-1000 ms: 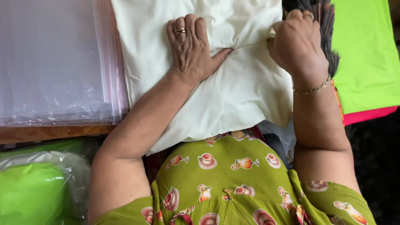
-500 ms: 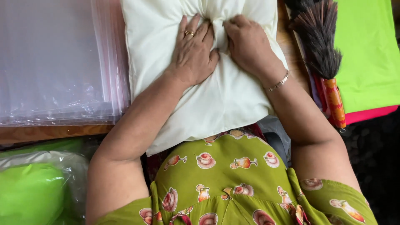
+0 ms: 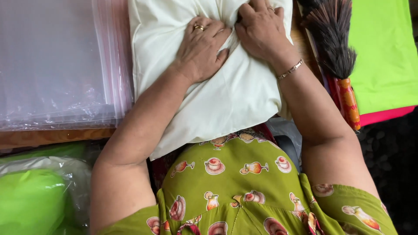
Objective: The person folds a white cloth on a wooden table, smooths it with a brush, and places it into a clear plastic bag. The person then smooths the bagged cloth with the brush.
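both hands (image 3: 230, 39) press flat on cream pillow (image 3: 226, 100)

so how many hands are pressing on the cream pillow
2. The left hand lies flat on the cream pillow near its upper middle; the right hand presses beside it, close to the top edge. Both are the person's own.

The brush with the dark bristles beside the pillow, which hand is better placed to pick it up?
Probably the right hand. It presses the cream pillow on the side next to the brush. The left hand lies further from the brush, with the right hand between.
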